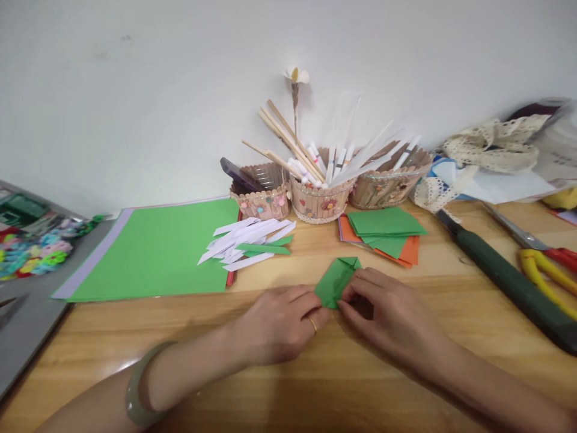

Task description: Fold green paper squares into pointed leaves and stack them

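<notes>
A small piece of folded green paper (pixel 334 280) lies on the wooden table between my two hands. My left hand (pixel 288 322), with a ring on one finger, has its fingers closed on the paper's left lower edge; its thumb is hidden. On the right side, my right hand (pixel 390 313) pinches the paper's edge between thumb and fingers. Creases and a folded flap show along the paper's top and right. Just beyond it sits a stack of green and orange paper pieces (pixel 387 224). White and green paper strips (pixel 252 240) lie in a heap to the left.
Large green sheets (pixel 157 252) lie at the left beside a grey board (pixel 27 337). Decorated stick baskets (pixel 322 201) with markers and wooden sticks stand against the wall. At the right are a dark-green-handled tool (pixel 509 276), scissors (pixel 541 252) and lace ribbon (pixel 496 144).
</notes>
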Demonstrator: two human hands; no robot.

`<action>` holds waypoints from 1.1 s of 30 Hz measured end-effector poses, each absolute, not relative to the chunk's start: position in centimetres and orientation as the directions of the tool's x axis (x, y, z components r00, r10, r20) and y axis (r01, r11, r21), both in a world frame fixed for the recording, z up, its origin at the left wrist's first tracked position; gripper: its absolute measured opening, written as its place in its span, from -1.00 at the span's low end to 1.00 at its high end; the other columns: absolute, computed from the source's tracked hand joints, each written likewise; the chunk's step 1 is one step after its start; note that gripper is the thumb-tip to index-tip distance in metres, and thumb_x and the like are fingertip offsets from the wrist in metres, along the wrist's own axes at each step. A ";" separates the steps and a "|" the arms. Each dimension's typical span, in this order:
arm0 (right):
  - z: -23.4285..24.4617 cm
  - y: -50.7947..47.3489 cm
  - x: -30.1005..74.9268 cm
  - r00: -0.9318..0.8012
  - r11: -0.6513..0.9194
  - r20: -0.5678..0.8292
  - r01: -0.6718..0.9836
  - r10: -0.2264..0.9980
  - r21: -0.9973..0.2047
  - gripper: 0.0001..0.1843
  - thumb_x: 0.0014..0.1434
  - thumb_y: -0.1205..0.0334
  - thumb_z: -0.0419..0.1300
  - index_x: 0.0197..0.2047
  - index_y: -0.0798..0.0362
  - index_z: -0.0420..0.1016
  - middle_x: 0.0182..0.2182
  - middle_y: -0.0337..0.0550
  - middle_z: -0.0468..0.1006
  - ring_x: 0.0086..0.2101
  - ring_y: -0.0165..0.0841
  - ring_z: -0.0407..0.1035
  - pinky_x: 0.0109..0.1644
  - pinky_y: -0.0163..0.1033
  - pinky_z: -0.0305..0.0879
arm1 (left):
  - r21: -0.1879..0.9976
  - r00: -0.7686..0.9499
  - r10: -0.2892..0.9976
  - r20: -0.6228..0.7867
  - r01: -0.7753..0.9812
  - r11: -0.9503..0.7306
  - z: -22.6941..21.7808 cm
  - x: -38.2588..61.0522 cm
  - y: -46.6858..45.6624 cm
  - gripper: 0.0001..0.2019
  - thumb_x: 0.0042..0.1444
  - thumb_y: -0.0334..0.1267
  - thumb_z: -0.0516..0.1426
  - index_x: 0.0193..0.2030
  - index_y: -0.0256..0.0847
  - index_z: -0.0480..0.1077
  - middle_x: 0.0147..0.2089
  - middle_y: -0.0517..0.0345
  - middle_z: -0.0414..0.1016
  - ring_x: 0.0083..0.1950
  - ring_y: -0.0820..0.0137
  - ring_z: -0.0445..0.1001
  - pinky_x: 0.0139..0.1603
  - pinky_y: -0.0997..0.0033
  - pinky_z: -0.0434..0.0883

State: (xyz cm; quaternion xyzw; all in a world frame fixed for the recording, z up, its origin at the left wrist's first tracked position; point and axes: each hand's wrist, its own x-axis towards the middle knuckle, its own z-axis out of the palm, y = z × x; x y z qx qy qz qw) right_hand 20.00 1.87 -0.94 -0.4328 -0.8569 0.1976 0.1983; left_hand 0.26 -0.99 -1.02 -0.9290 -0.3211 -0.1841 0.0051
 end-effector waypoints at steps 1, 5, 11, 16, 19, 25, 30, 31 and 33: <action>-0.9 1.9 20.0 -0.549 0.545 0.161 0.663 0.820 -0.513 -0.86 0.10 0.33 0.06 -0.48 0.05 0.33 -0.49 -0.20 0.39 -0.42 -0.34 0.27 -0.37 -0.25 0.15 | 0.142 0.701 0.637 0.320 0.630 -0.764 -1.0 0.4 -1.0 -0.66 0.33 -0.35 -0.18 -0.29 -0.28 0.38 -0.39 0.13 0.44 -0.32 0.41 0.42 -0.32 0.45 0.41; -0.8 2.0 20.0 -0.560 0.543 0.141 0.662 0.816 -0.517 -0.85 0.11 0.32 0.05 -0.47 0.05 0.35 -0.48 -0.18 0.39 -0.41 -0.32 0.28 -0.36 -0.24 0.16 | 0.323 0.586 0.791 0.176 0.725 -0.609 -0.9 0.8 -1.2 -0.72 0.33 -0.21 -0.10 -0.34 -0.24 0.31 -0.40 0.20 0.39 -0.37 0.45 0.39 -0.35 0.49 0.36; -1.1 1.9 20.4 -0.581 0.570 0.151 0.655 0.800 -0.496 -0.94 0.12 0.32 0.07 -0.37 0.06 0.35 -0.40 -0.15 0.39 -0.38 -0.32 0.28 -0.35 -0.23 0.19 | 0.327 0.600 0.792 0.111 0.731 -0.599 -0.6 0.7 -1.3 -0.78 0.32 -0.24 -0.06 -0.31 -0.22 0.29 -0.35 0.21 0.39 -0.31 0.43 0.40 -0.33 0.47 0.35; -1.0 2.4 21.7 -0.755 0.783 0.259 0.496 0.603 -0.377 -0.78 0.23 0.36 -0.03 -0.25 0.06 0.44 -0.36 -0.11 0.38 -0.38 -0.36 0.27 -0.37 -0.27 0.20 | 0.234 0.630 0.762 0.151 0.726 -0.647 -0.8 0.6 -1.2 -0.79 0.31 -0.26 -0.05 -0.31 -0.23 0.31 -0.36 0.22 0.39 -0.31 0.45 0.39 -0.32 0.49 0.36; -0.3 2.8 22.5 -0.892 0.931 0.285 0.297 0.351 -0.213 -0.69 0.27 0.35 -0.08 -0.05 0.08 0.43 -0.35 -0.08 0.44 -0.33 -0.30 0.28 -0.30 -0.20 0.23 | 0.045 0.708 0.655 0.265 0.669 -0.742 -1.0 0.2 -0.9 -0.76 0.32 -0.30 -0.06 -0.32 -0.24 0.35 -0.35 0.17 0.40 -0.25 0.41 0.40 -0.24 0.43 0.38; 0.3 1.4 21.7 -0.890 0.890 0.192 0.352 0.414 -0.291 -0.69 0.21 0.31 0.01 -0.01 0.09 0.42 -0.30 -0.08 0.44 -0.25 -0.26 0.27 -0.19 -0.14 0.26 | -0.238 0.699 0.603 0.385 0.706 -0.667 -0.9 -0.4 -0.5 -0.84 0.23 -0.45 0.00 -0.17 -0.40 0.40 -0.26 0.00 0.46 -0.11 0.25 0.39 -0.05 0.23 0.35; -0.9 0.3 20.4 -0.805 0.832 0.219 0.514 0.552 -0.210 -0.70 0.20 0.20 0.07 -0.03 0.13 0.41 -0.26 -0.03 0.42 -0.23 -0.18 0.26 -0.21 -0.06 0.29 | -0.130 0.637 0.503 0.583 0.685 -0.717 -0.4 -0.3 -1.0 -0.87 0.22 -0.46 0.04 -0.22 -0.32 0.42 -0.34 0.11 0.47 -0.24 0.38 0.40 -0.24 0.41 0.39; -1.1 0.2 20.3 -0.795 0.823 0.218 0.527 0.565 -0.210 -0.73 0.20 0.20 0.07 -0.08 0.12 0.43 -0.26 -0.03 0.42 -0.24 -0.18 0.27 -0.21 -0.05 0.29 | -0.130 0.657 0.485 0.577 0.660 -0.740 -0.4 -0.2 -1.2 -0.85 0.23 -0.46 0.02 -0.19 -0.33 0.42 -0.34 0.11 0.48 -0.23 0.38 0.40 -0.25 0.42 0.40; -1.0 0.2 20.2 -0.780 0.811 0.232 0.536 0.582 -0.233 -0.78 0.22 0.20 0.05 -0.19 0.10 0.46 -0.30 -0.05 0.42 -0.27 -0.20 0.28 -0.23 -0.07 0.29 | -0.149 0.707 0.476 0.523 0.625 -0.766 -0.4 -0.1 -1.3 -0.81 0.26 -0.44 -0.02 -0.13 -0.35 0.41 -0.32 0.09 0.48 -0.21 0.37 0.40 -0.25 0.42 0.40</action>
